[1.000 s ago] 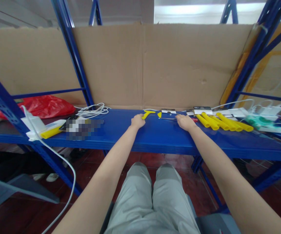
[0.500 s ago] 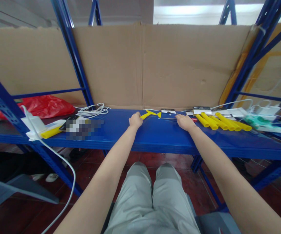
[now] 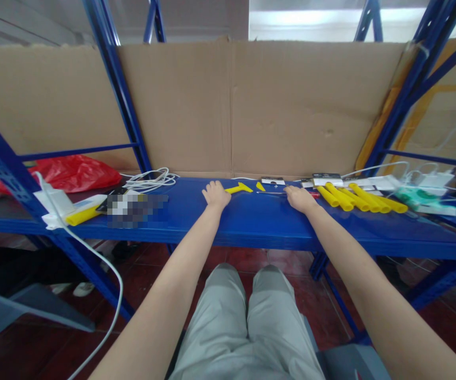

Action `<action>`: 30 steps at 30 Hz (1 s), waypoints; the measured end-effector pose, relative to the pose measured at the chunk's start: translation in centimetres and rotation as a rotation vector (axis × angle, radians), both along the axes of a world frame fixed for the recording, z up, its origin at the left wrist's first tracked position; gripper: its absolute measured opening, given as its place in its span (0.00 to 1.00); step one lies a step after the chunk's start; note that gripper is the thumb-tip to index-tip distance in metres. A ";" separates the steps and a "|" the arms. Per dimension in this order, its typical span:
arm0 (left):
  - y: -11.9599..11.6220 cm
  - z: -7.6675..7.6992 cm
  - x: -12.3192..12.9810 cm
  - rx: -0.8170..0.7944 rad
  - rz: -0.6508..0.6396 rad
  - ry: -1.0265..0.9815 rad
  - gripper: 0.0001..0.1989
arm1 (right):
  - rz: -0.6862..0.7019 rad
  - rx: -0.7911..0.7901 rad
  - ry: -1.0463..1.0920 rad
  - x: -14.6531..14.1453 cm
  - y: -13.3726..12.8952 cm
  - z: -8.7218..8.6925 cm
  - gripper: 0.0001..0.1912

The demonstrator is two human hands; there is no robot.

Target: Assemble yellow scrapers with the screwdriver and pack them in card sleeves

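Observation:
My left hand (image 3: pixel 216 195) is over the blue shelf, its fingers curled round the handle end of a yellow T-shaped piece (image 3: pixel 240 188). A small yellow piece (image 3: pixel 260 186) lies just right of that piece's head. My right hand (image 3: pixel 298 198) rests on the shelf with its fingers bent at a screwdriver; the thin metal shaft (image 3: pixel 269 192) shows to its left and the red handle (image 3: pixel 314 195) to its right. Several yellow tubes (image 3: pixel 357 199) lie side by side beyond my right hand. A small white and black packet (image 3: pixel 273 181) sits behind the shaft.
The blue shelf (image 3: pixel 252 227) is backed by cardboard (image 3: pixel 291 105) between blue posts. On the left are coiled white cable (image 3: pixel 157 179), a red bag (image 3: pixel 77 173) and a yellow tube (image 3: pixel 82 215). White plugs and cables (image 3: pixel 434 182) lie at the right.
My left hand has shifted slightly left and turned, and the yellow T-shaped piece has moved with it, lying lower and farther from the small yellow piece. My right hand has barely moved.

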State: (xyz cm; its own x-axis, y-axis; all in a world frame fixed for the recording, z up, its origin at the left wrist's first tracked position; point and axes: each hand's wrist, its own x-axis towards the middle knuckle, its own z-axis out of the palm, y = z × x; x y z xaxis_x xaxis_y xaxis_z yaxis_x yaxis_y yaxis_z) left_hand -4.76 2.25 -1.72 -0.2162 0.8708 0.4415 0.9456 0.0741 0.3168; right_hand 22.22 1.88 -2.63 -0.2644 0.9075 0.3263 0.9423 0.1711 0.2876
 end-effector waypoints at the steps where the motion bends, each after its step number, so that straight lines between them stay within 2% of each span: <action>1: 0.1 -0.1 0.0 0.009 -0.059 0.035 0.21 | -0.001 0.000 0.002 0.0 0.0 0.0 0.20; 4: 0.5 -0.4 0.0 -0.004 -0.233 0.116 0.24 | -0.004 -0.001 0.008 0.0 0.0 0.0 0.21; 7: 0.7 -0.7 0.1 -0.090 -0.302 0.170 0.25 | -0.006 -0.003 0.010 0.0 0.0 0.0 0.21; 11: 0.4 -0.5 0.1 -0.115 -0.269 0.175 0.23 | 0.007 0.005 0.013 0.1 0.0 0.0 0.21; 17: -0.2 0.0 0.5 -0.082 -0.094 0.129 0.18 | -0.007 0.001 0.012 0.0 -0.1 0.1 0.21; 21: -0.4 0.1 0.7 -0.063 -0.048 0.118 0.18 | -0.009 -0.006 0.009 -0.1 -0.2 0.2 0.21; 24: -0.3 0.0 0.8 -0.051 -0.077 0.147 0.18 | -0.011 0.000 0.008 -0.1 -0.2 0.2 0.21; 30: -0.1 -0.3 0.8 -0.088 -0.296 0.186 0.22 | -0.009 -0.002 0.020 0.4 0.5 -0.2 0.22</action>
